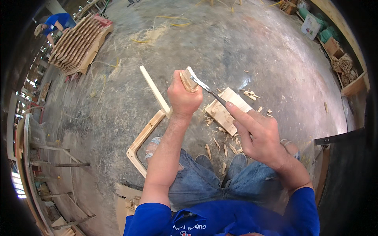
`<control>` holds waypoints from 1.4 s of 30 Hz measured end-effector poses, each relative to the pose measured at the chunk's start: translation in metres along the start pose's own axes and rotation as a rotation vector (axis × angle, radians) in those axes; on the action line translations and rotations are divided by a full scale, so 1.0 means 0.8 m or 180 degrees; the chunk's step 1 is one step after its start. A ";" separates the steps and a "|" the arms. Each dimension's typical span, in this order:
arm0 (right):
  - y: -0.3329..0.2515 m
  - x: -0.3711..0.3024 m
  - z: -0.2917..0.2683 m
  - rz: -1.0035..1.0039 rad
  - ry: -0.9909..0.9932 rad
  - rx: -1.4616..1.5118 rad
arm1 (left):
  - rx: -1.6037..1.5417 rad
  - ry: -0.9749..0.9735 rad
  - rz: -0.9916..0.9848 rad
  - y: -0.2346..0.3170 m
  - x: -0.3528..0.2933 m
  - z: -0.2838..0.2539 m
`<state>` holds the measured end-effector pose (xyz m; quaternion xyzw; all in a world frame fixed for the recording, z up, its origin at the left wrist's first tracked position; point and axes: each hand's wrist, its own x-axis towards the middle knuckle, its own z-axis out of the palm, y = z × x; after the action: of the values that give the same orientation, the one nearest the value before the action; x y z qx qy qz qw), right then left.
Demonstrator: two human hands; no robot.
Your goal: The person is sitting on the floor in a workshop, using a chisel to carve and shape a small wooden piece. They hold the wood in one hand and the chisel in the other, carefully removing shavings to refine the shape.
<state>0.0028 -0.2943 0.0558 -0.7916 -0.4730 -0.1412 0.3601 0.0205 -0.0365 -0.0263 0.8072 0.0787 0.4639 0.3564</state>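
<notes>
My left hand [185,96] is closed around a pale wooden piece [186,82], whose upper end sticks out above my fist. In my right hand [258,133] is a chisel [212,93], index finger stretched along it. Its shiny metal end lies against the wooden piece, beside my left thumb. A pale wooden frame [146,131] with a bent corner and a long bar [152,84] passes behind my left wrist; whether it joins the held piece is hidden. Below the chisel, a thick wooden block [224,114] lies on the floor between my feet and hands.
Wood chips [252,95] are scattered around the block on the concrete floor [275,59]. A stack of curved wooden parts [80,45] stands far left, with a person in blue [59,21] behind it. At left is a metal rack [59,163]; at right, a bin of wood sticks [344,65].
</notes>
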 end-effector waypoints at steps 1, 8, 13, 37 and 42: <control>-0.003 -0.001 0.002 -0.0010 0.0009 -0.0086 | -0.0028 0.0010 0.0003 0.000 0.000 -0.001; -0.010 -0.013 0.005 -0.0092 -0.0044 -0.0452 | -0.0059 0.0044 -0.0031 0.003 -0.008 -0.005; -0.012 -0.006 0.005 -0.0004 -0.0172 -0.0474 | -0.0001 -0.0021 0.0027 -0.006 -0.004 -0.002; -0.004 -0.003 -0.017 0.0140 0.0442 0.0127 | 0.0185 -0.0035 0.0310 -0.001 -0.021 -0.004; -0.020 -0.015 -0.003 0.0095 0.0067 -0.0081 | 0.0165 0.0102 0.0173 -0.001 -0.018 -0.010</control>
<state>-0.0168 -0.2990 0.0580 -0.8016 -0.4554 -0.1501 0.3570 0.0065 -0.0387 -0.0339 0.8104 0.0745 0.4841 0.3213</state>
